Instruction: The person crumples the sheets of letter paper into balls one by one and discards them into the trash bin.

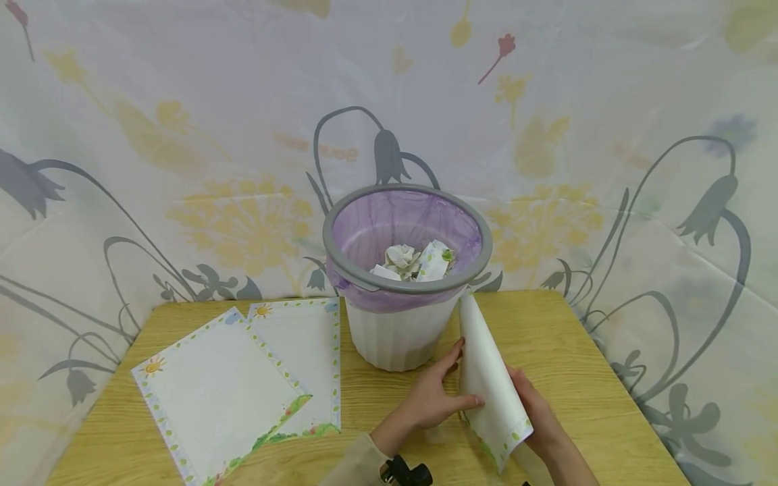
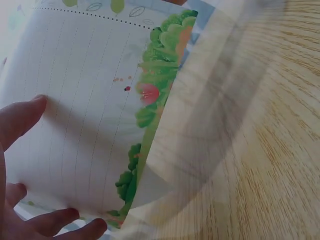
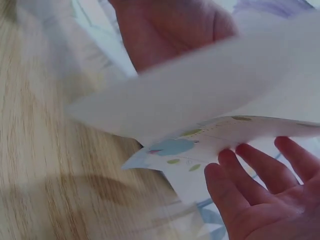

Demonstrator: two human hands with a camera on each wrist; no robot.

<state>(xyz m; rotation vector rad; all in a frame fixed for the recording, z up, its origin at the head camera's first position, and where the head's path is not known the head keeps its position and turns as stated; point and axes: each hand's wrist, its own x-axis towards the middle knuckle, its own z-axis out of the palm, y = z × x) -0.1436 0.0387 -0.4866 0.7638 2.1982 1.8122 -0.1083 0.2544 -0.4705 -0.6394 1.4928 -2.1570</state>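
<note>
Between my two hands a white sheet of paper with a printed leaf border stands up, bent over lengthwise. My left hand holds it from the left, thumb on its face and the other fingers at its edge. In the left wrist view the same sheet shows faint lines, green bushes and a red flower. My right hand is at the other side, partly hidden by the paper. The right wrist view shows its fingers extended and touching the paper's outer side; its thumb cannot be made out.
A white bin with a grey rim and purple liner stands at the table's back. Crumpled paper lies inside it. Two flat bordered sheets overlap at left, the front one over the rear one. Behind hangs a floral curtain.
</note>
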